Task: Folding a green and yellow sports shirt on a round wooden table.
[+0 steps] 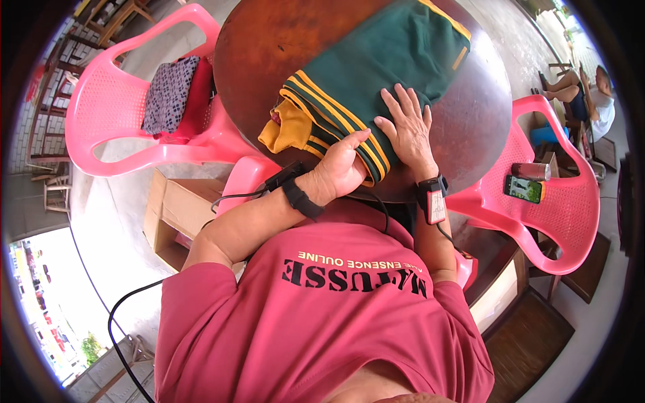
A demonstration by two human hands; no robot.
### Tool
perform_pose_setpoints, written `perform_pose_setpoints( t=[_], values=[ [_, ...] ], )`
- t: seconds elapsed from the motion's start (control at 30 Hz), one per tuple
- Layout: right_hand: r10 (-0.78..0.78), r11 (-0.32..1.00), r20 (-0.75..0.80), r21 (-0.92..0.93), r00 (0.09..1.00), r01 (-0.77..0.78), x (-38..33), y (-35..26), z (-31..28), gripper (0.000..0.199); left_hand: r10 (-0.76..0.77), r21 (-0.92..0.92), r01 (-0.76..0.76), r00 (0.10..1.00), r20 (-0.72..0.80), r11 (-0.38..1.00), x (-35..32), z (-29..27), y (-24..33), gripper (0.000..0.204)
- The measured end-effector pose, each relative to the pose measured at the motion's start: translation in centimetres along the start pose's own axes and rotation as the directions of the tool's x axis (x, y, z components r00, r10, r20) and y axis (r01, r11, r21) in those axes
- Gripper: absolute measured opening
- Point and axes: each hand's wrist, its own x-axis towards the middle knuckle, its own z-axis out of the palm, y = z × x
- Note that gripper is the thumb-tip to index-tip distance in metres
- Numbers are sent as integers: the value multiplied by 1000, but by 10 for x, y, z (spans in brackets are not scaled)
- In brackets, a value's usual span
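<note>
A folded green garment (376, 67) with yellow stripes lay on the round dark wooden table (269, 47), occupying the table's centre and reaching toward its 6 o'clock edge nearest the person. The left hand (339, 168) gripped the striped hem at about 7 o'clock on the garment, fingers curled closed around the fabric with the thumb on top. The right hand (406, 127) rested flat on the cloth just beside it, at 5 o'clock, fingers spread wide open and pressing down, grasping nothing. A yellow piece of fabric (285, 127) protruded from under the garment at 8 o'clock. Each wrist carried a black strap with a cable attached. A pink plastic chair (101, 114) at 9 o'clock of the table held folded patterned cloth (168, 94). Another pink chair (571, 201) at 4 o'clock bore a phone (523, 189) and a can (531, 170). A cardboard box (178, 211) stood on the floor at 8 o'clock.
</note>
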Motion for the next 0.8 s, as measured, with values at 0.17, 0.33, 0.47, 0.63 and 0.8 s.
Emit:
perform_pose_setpoints(
  t=[0.17,0.33,0.47,0.63,0.8],
  values=[
    [-113,993,27,-25,993,114,6,19,-3,55,-112,286,59,978,174,956,-18,-7,10,32],
    [-189,982,142,48,972,184,13,62,-22,57,-367,866,152,929,38,477,-72,41,53,41],
    [-193,971,252,192,948,146,20,72,-38,61,11,816,-491,855,519,-305,-44,58,95,38],
    [-149,986,137,91,979,138,23,47,-44,61,118,397,-434,542,832,-808,54,43,131,37],
    [-108,994,129,34,986,105,16,62,-24,64,30,318,-289,695,718,-903,99,34,128,46]
  ],
)
